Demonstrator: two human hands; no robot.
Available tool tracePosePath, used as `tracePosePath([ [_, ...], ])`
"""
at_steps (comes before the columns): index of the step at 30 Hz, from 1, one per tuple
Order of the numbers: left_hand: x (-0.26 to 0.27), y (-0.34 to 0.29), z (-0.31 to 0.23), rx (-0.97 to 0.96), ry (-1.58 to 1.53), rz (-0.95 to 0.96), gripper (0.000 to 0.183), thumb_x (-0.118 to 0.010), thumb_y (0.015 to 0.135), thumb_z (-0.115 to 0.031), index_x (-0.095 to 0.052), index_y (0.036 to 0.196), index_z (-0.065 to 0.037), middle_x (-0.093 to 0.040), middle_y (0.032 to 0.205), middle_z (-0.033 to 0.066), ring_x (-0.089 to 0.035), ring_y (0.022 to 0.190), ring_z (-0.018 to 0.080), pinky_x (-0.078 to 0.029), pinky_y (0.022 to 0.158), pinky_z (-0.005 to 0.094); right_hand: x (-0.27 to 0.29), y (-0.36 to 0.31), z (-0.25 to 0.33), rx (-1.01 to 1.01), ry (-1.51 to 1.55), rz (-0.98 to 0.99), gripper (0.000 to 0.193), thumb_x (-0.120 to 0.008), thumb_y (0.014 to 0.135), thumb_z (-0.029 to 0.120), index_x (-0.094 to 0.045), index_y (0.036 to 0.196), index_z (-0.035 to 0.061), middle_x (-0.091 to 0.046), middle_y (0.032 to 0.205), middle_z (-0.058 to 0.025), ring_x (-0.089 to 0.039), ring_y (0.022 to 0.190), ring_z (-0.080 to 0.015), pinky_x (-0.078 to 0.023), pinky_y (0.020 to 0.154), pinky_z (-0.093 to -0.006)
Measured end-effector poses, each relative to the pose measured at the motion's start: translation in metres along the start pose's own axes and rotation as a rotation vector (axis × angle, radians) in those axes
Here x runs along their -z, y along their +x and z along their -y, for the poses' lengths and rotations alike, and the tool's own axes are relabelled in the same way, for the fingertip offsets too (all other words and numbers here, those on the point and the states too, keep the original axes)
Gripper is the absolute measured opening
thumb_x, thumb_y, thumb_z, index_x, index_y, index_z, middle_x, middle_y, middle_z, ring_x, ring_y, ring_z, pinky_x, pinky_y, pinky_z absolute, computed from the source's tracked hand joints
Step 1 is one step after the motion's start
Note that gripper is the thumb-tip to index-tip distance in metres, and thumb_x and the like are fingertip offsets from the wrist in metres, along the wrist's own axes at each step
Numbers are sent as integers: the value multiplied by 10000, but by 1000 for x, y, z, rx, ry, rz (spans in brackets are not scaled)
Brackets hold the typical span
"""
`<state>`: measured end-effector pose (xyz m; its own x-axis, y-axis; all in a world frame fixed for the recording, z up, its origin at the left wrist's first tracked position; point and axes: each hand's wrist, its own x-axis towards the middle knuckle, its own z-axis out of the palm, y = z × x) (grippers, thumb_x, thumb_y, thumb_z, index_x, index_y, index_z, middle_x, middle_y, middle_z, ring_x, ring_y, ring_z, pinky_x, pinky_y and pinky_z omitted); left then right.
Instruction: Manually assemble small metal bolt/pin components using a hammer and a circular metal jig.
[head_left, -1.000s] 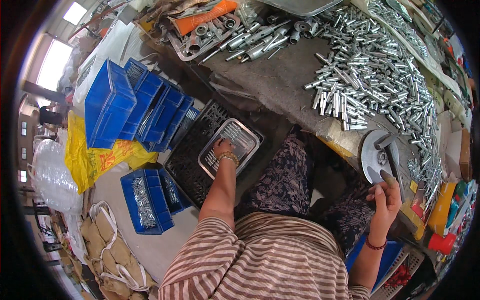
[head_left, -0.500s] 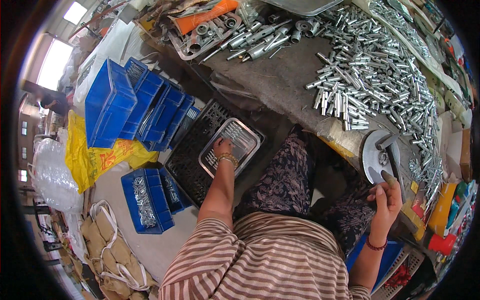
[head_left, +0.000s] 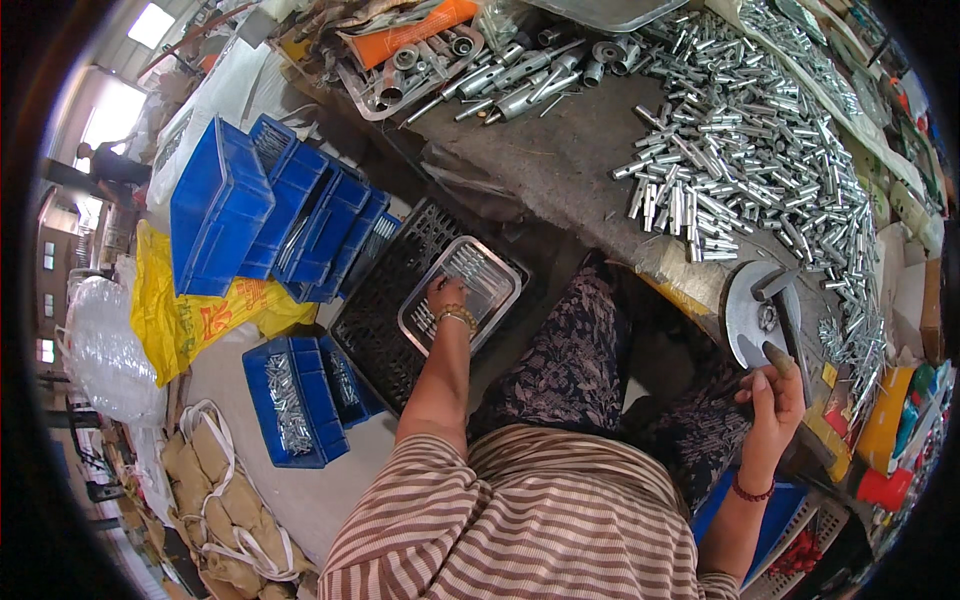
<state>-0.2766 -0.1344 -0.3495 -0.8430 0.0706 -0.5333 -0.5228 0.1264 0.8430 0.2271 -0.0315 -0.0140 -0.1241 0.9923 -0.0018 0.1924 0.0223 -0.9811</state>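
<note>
My left hand [head_left: 447, 295] reaches down into a shallow metal tray [head_left: 510, 302]. Its fingers are bent together over the slim silvery metal pieces [head_left: 480, 268] lined up there; what they pinch is too small to make out. On the right, my right hand [head_left: 775, 398] is raised beside a round grey metal plate [head_left: 745, 330] at the bench edge. A brownish cover sits on one fingertip, close to a dark lever [head_left: 787, 325] that crosses the plate. The thumb and fingers are apart, and nothing shows between them.
The tray rests on a black plastic crate [head_left: 385, 340]. Blue bins [head_left: 222, 215] are stacked at the left, and another blue bin [head_left: 290, 400] of metal pieces stands nearer. A large heap of metal tubes [head_left: 740, 150] covers the workbench [head_left: 550, 165]. A yellow bag [head_left: 165, 310] lies by the stack.
Both my hands stay almost where they were, at the tray and beside the plate. In the far left background, another person has moved and now shows higher up, near the window.
</note>
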Motion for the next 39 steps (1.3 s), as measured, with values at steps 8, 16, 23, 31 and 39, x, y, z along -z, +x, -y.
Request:
tracePosePath([
  [8, 1, 10, 6, 13, -100, -13, 404, -782, 809, -9, -655, 1193, -31, -708, 989, 117, -690, 773, 239, -587, 662, 357, 0, 0, 0, 1, 4, 1, 347, -613, 1003, 51, -606, 1335, -48, -671, 965, -62, -643, 813, -104, -531, 670, -238],
  [16, 0, 3, 9, -17, -116, -26, 349, -766, 790, 26, -665, 1117, -44, -703, 910, 100, -677, 745, 216, -567, 623, 351, 0, -1, 0, 0, 13, 0, 346, -608, 1000, 34, -606, 1337, -46, -673, 974, -65, -644, 814, -103, -533, 674, -240],
  [23, -4, -5, 1, -9, -83, -61, 335, -741, 814, 10, -636, 1120, -77, -721, 918, 118, -633, 635, 192, -484, 530, 308, 0, 0, -1, -5, 1, -5, 350, -603, 997, 26, -605, 1339, -47, -676, 977, -64, -644, 813, -102, -533, 675, -236],
  [31, -3, -17, -6, -28, -53, -38, 427, -783, 828, -20, -639, 1230, -27, -722, 999, 145, -684, 733, 231, -558, 619, 335, 0, 0, -1, 3, -8, 10, 350, -601, 1000, 31, -604, 1342, -44, -679, 984, -67, -642, 816, -99, -536, 678, -236],
  [39, -1, -4, -3, -67, 15, -78, 440, -749, 826, 25, -620, 1245, -17, -718, 1002, 172, -700, 747, 262, -583, 648, 355, 2, -1, -2, 4, 0, 12, 348, -598, 1002, 36, -607, 1341, -41, -680, 985, -68, -640, 820, -100, -539, 686, -241],
])
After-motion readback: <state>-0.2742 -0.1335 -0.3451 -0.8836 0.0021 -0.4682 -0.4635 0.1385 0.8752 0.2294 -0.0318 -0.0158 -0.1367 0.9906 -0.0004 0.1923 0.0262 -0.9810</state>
